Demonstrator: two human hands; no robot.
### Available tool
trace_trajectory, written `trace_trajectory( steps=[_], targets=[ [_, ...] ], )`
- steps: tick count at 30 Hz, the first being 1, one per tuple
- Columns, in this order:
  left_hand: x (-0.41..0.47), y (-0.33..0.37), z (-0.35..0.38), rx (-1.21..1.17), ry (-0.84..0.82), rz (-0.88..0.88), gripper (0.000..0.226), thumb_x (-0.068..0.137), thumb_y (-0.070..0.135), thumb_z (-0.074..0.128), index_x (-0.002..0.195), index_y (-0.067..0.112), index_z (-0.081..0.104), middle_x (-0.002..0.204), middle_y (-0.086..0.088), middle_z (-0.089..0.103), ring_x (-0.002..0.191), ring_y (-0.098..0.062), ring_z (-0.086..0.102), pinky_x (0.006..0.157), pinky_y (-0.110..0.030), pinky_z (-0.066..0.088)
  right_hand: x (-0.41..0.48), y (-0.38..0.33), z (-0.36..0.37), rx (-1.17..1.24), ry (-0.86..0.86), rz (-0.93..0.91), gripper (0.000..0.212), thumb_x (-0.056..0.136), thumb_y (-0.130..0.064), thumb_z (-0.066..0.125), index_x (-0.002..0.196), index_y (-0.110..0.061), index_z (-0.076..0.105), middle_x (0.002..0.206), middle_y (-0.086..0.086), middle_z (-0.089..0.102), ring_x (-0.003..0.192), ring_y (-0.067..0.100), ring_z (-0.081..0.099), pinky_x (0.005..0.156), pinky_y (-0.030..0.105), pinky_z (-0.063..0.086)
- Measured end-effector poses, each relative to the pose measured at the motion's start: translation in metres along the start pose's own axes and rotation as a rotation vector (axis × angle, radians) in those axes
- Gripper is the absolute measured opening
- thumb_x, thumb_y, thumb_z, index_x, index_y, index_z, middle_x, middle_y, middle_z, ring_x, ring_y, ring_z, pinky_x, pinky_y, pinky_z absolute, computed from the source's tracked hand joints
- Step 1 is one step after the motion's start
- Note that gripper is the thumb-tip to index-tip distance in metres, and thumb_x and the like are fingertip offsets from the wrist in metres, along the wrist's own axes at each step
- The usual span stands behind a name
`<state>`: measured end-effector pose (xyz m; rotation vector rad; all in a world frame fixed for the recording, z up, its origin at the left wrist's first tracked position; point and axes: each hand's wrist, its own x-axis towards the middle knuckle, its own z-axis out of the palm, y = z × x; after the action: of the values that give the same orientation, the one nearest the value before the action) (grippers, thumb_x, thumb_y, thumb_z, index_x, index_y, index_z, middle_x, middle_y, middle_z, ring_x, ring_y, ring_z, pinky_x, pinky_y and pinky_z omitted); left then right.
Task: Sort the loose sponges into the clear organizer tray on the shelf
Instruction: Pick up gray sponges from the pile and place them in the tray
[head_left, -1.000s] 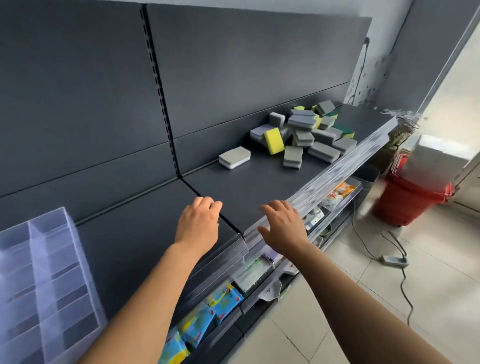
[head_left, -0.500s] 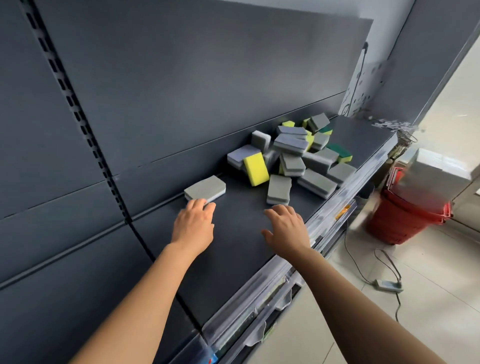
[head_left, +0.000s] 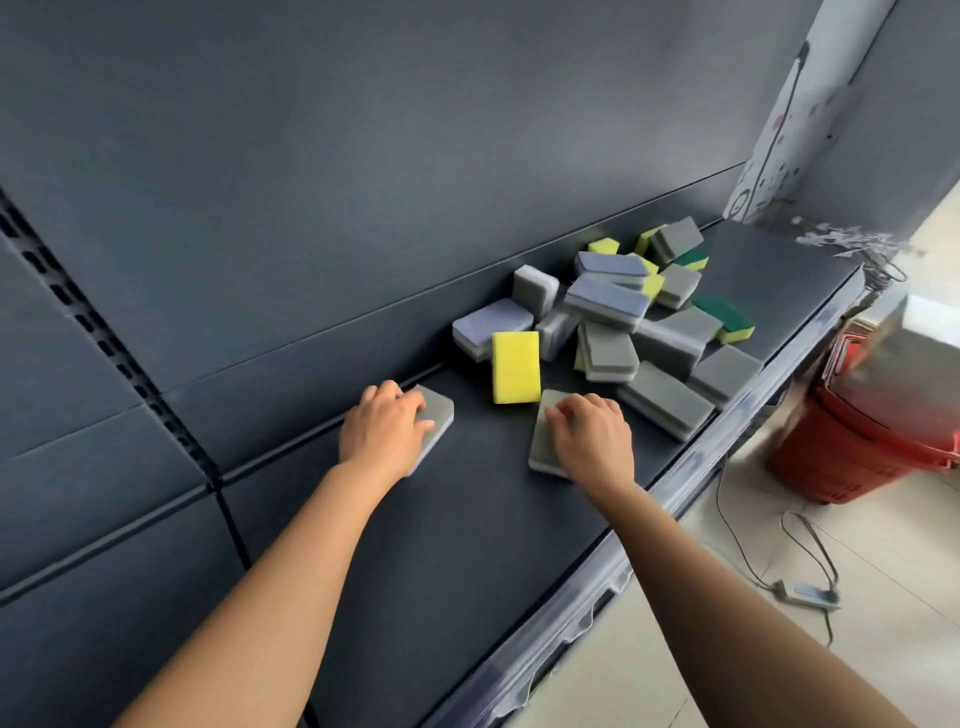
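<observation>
Change: within the last second both hands were brought forward from the front edge of the shelf to the sponges; nothing was touched then, and a sponge is now covered by each
Left grip: fingers curled over the far edge of the left grey sponge, thumb laid along its near side; the sponge is not yet lifted
Right grip: fingers bent down onto the right grey sponge, which lies flat on the shelf; how firmly it is held cannot be told
Other sponges: a yellow sponge stands between the two hands, just beyond them; the loose pile is heaped against the back panel, untouched
Tray: out of view now; a second ago it was seen at the far left of the shelf, well apart from the pile
Meaning: the first pick is judged to be in hand, two sponges at once; no sponge has been sorted, and a carry to the left is called for
</observation>
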<state>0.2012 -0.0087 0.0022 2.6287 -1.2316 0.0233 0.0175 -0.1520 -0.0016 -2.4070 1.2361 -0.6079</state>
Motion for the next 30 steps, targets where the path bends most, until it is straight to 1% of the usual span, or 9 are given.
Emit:
trace_trajectory(
  steps=[2, 7, 9, 11, 14, 17, 23, 27, 30],
  targets=[
    [0.003, 0.003, -0.004, -0.124, -0.099, -0.094, 0.047, 0.084, 0.043, 0.061, 0.125, 0.024, 0.049, 0.123, -0.004, 0.046, 0.113, -0.025, 0.046, 0.082, -0.037, 0.041, 0.008, 0.002, -0.001, 0.063, -0.036, 0.018, 0.015, 0.087, -0.023, 0.059, 0.099, -0.014, 0.061, 0.101, 0.004, 0.06, 0.106, 0.029, 0.046, 0.077, 0.028, 0.033],
    [0.004, 0.007, -0.007, -0.174, -0.315, -0.193, 0.075, 0.079, 0.051, 0.064, 0.143, 0.031, 0.03, 0.138, -0.007, 0.035, 0.127, -0.028, 0.038, 0.098, -0.041, 0.04, 0.021, 0.005, -0.003, 0.14, -0.295, 0.145, 0.073, 0.079, -0.035, 0.07, 0.14, -0.021, 0.035, 0.14, 0.009, 0.034, 0.131, 0.03, 0.027, 0.105, 0.035, 0.03],
    [0.001, 0.007, -0.006, -0.239, -0.367, -0.216, 0.078, 0.079, 0.05, 0.064, 0.145, 0.033, 0.026, 0.14, -0.006, 0.032, 0.129, -0.027, 0.037, 0.101, -0.041, 0.038, 0.025, 0.007, -0.003, 0.103, -0.411, 0.146, 0.08, 0.079, -0.041, 0.069, 0.144, -0.017, 0.029, 0.144, 0.009, 0.036, 0.134, 0.029, 0.029, 0.106, 0.037, 0.03],
    [-0.005, 0.01, -0.006, -0.274, -0.382, -0.229, 0.074, 0.077, 0.049, 0.068, 0.14, 0.031, 0.033, 0.136, -0.004, 0.037, 0.122, -0.024, 0.043, 0.097, -0.039, 0.04, 0.024, 0.008, -0.002, 0.078, -0.454, 0.13, 0.078, 0.077, -0.044, 0.07, 0.14, -0.012, 0.036, 0.139, 0.01, 0.043, 0.129, 0.028, 0.038, 0.101, 0.036, 0.036],
    [-0.019, 0.015, -0.007, -0.339, -0.33, -0.273, 0.055, 0.07, 0.045, 0.075, 0.114, 0.026, 0.049, 0.116, -0.002, 0.045, 0.098, -0.019, 0.05, 0.083, -0.035, 0.046, 0.016, 0.008, -0.001, 0.108, -0.459, 0.112, 0.061, 0.069, -0.046, 0.075, 0.117, -0.013, 0.057, 0.119, 0.007, 0.057, 0.113, 0.025, 0.051, 0.085, 0.033, 0.044],
    [-0.038, 0.021, -0.007, -0.437, -0.274, -0.332, 0.046, 0.065, 0.04, 0.08, 0.097, 0.026, 0.05, 0.107, -0.001, 0.044, 0.092, -0.02, 0.052, 0.078, -0.036, 0.047, 0.006, 0.008, -0.003, 0.157, -0.455, 0.069, 0.043, 0.065, -0.045, 0.079, 0.095, -0.018, 0.061, 0.103, 0.004, 0.061, 0.098, 0.022, 0.056, 0.071, 0.03, 0.045],
    [-0.087, 0.022, -0.009, -0.711, -0.013, -0.475, 0.034, 0.07, 0.033, 0.078, 0.091, 0.03, 0.051, 0.104, 0.002, 0.051, 0.093, -0.02, 0.052, 0.07, -0.035, 0.044, -0.017, 0.0, -0.01, 0.383, -0.467, -0.008, 0.035, 0.07, -0.037, 0.079, 0.09, -0.024, 0.053, 0.093, -0.004, 0.058, 0.081, 0.015, 0.055, 0.056, 0.025, 0.039],
    [-0.126, 0.018, -0.015, -0.835, 0.176, -0.522, 0.017, 0.08, 0.025, 0.069, 0.085, 0.034, 0.056, 0.097, 0.008, 0.061, 0.089, -0.016, 0.057, 0.066, -0.032, 0.046, -0.036, -0.013, -0.013, 0.52, -0.434, -0.086, 0.027, 0.073, -0.031, 0.077, 0.09, -0.024, 0.057, 0.089, -0.005, 0.061, 0.077, 0.011, 0.054, 0.056, 0.019, 0.037],
    [-0.157, 0.012, -0.024, -0.909, 0.313, -0.553, 0.019, 0.084, 0.017, 0.065, 0.083, 0.035, 0.06, 0.093, 0.01, 0.064, 0.085, -0.013, 0.059, 0.066, -0.031, 0.048, -0.052, -0.027, -0.018, 0.601, -0.436, -0.136, 0.019, 0.076, -0.027, 0.074, 0.088, -0.027, 0.06, 0.082, -0.011, 0.06, 0.072, 0.003, 0.053, 0.056, 0.017, 0.037]
  ],
)
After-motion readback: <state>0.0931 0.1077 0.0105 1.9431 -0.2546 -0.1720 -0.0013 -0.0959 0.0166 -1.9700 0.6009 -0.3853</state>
